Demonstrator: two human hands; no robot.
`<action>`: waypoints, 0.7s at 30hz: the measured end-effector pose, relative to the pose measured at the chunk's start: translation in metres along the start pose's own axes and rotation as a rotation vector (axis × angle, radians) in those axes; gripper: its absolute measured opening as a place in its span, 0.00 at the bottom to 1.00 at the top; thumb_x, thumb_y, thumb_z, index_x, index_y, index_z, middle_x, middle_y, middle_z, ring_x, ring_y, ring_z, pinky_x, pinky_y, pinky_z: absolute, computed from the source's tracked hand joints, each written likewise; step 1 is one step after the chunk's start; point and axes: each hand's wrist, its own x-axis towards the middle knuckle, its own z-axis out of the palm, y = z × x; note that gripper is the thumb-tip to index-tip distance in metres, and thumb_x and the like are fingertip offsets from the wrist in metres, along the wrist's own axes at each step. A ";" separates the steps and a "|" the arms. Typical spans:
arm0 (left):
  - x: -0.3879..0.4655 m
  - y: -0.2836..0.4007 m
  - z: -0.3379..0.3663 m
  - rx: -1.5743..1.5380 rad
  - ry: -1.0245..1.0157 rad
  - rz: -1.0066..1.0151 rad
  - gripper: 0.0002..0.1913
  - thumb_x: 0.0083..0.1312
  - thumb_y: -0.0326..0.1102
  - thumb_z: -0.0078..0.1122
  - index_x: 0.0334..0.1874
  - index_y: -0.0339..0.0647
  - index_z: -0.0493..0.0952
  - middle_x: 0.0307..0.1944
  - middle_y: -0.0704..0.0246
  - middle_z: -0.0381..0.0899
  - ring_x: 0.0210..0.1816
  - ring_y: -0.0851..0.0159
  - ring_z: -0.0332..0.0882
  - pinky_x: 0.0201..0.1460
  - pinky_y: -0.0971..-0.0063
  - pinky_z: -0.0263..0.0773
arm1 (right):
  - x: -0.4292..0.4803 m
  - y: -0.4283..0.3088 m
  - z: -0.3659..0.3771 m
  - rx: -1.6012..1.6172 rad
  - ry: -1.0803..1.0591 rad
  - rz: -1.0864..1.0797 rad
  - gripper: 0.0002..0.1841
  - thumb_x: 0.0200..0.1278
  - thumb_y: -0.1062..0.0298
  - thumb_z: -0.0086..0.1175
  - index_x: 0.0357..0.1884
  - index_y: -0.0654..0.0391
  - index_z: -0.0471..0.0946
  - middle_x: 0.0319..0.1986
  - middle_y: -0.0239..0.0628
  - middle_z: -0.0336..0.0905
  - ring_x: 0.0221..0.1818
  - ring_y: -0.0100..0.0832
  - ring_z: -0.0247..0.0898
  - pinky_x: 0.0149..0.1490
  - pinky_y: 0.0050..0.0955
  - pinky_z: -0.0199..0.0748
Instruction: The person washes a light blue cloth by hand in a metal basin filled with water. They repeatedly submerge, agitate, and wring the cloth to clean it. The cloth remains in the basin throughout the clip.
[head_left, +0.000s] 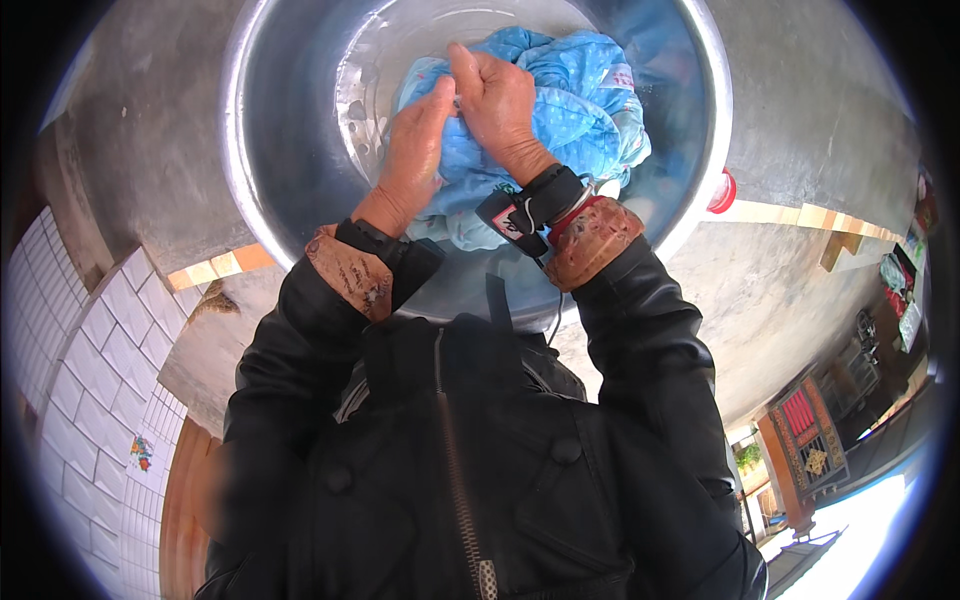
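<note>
Wet-looking blue patterned cloth (574, 120) lies bunched in a large round metal basin (720, 90). Over its left part my two hands meet, thumbs close together. My right hand (499, 101) is curled, its fingers bent inward around something that I cannot make out, perhaps a fold of the cloth. Beside it my left hand (416, 142) is seen from its thumb side, with its fingers mostly hidden; whether it grips the cloth cannot be told. A white patch with red writing shows on the cloth. Both wrists wear black straps below turned-back brown cuffs.
The basin stands on a grey concrete floor (810, 97). A red-rimmed container (722, 192) touches or nearly touches the basin's right side. A strip of tan tiles (795, 215) runs behind the basin's near part. White tiles (105, 360) cover a wall at the left.
</note>
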 end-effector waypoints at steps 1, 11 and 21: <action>-0.002 0.005 -0.008 -0.040 -0.042 -0.016 0.21 0.67 0.52 0.49 0.33 0.37 0.74 0.31 0.75 0.70 0.33 0.77 0.65 0.37 0.83 0.64 | 0.002 0.002 -0.004 0.023 -0.029 0.037 0.20 0.63 0.53 0.47 0.19 0.58 0.76 0.15 0.46 0.72 0.20 0.48 0.70 0.26 0.38 0.66; -0.001 0.038 -0.052 0.312 -0.394 0.152 0.08 0.59 0.34 0.57 0.36 0.38 0.74 0.32 0.76 0.72 0.36 0.76 0.68 0.41 0.81 0.64 | 0.036 0.021 -0.032 0.612 -0.541 0.240 0.25 0.66 0.46 0.42 0.33 0.61 0.79 0.31 0.33 0.78 0.35 0.27 0.71 0.45 0.25 0.68; -0.003 0.032 -0.042 -0.135 -0.239 0.021 0.09 0.60 0.34 0.48 0.39 0.38 0.73 0.35 0.72 0.74 0.39 0.73 0.70 0.46 0.81 0.65 | 0.038 0.024 -0.032 0.321 -0.464 0.186 0.24 0.62 0.47 0.48 0.23 0.60 0.77 0.19 0.32 0.72 0.24 0.27 0.67 0.33 0.26 0.66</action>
